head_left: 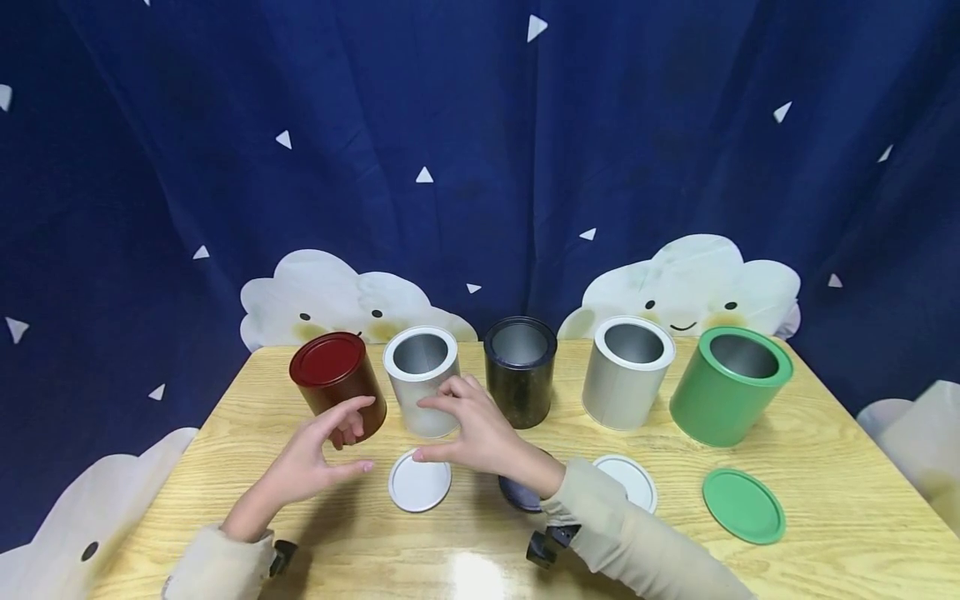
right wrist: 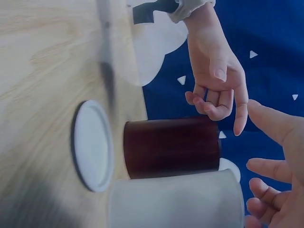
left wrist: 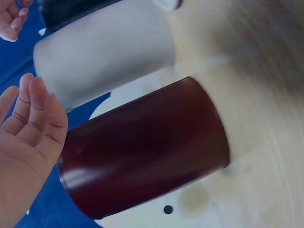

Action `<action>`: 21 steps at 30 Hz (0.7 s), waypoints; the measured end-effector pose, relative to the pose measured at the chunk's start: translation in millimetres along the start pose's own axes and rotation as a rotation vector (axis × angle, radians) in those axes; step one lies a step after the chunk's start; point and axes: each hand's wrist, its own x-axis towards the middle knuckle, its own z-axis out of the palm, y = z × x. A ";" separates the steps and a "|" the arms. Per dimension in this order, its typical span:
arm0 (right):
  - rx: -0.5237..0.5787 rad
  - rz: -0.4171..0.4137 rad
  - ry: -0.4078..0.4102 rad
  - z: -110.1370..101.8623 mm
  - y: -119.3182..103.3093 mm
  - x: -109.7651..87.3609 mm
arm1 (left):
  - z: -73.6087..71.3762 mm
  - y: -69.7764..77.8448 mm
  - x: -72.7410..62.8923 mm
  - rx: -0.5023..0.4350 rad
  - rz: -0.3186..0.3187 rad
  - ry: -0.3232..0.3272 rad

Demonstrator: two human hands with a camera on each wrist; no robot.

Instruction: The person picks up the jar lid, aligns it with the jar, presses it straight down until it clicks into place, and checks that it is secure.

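Observation:
My left hand [head_left: 311, 457] hovers in front of the dark red can [head_left: 333, 394], thumb and index finger spread apart, holding nothing. That can's top is covered by a red lid [head_left: 327, 360]. My right hand [head_left: 474, 427] is raised before the left white can [head_left: 408, 393], its thumb and fingers parted around empty air. This white can has an uncovered top, and a white lid [head_left: 418, 485] lies flat on the table below it. In the right wrist view both hands appear above the cans, with the left hand [right wrist: 218, 71] facing the right one.
Farther right stand an uncovered black can [head_left: 520, 385], another white can [head_left: 621, 387] and a green can [head_left: 720, 404]. In front lie a black lid [head_left: 517, 493], partly behind the right forearm, a second white lid [head_left: 633, 479] and a green lid [head_left: 744, 506]. A blue curtain [head_left: 480, 125] hangs behind.

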 end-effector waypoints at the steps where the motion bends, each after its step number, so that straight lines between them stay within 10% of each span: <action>1: -0.001 0.002 0.000 1.2 1.7 -1.5 | 1.7 -1.1 -0.8 -0.004 -0.012 -0.012; 21: -0.058 0.131 -0.125 27.6 27.5 -23.7 | 30.0 -24.1 -11.9 -0.001 -0.087 -0.221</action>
